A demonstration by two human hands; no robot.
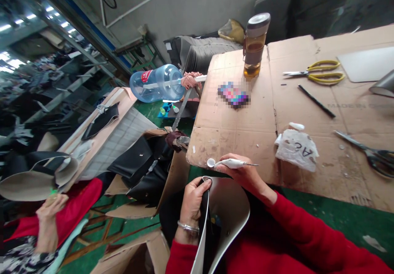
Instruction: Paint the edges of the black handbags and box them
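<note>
My left hand (191, 200), with a metal bangle at the wrist, pinches the top edge of a curved bag piece (230, 202), black outside and pale grey inside, standing in my lap. My right hand (243, 175) is closed around a white-handled awl (235, 164) just above the piece, by the table's near edge. Its thin metal shaft points right, away from the piece. A small round white thing (211, 163) shows at the fingertips of that hand; whether they hold it I cannot tell.
On the cardboard-covered table (243, 130) are a phone (234, 94), a tea bottle (256, 46), yellow-handled scissors (323, 73), a black stick (316, 101), crumpled plastic (297, 149) and black scissors (372, 153). Left are a water jug (156, 83), a box with black bags (140, 163) and another person's hand (52, 204).
</note>
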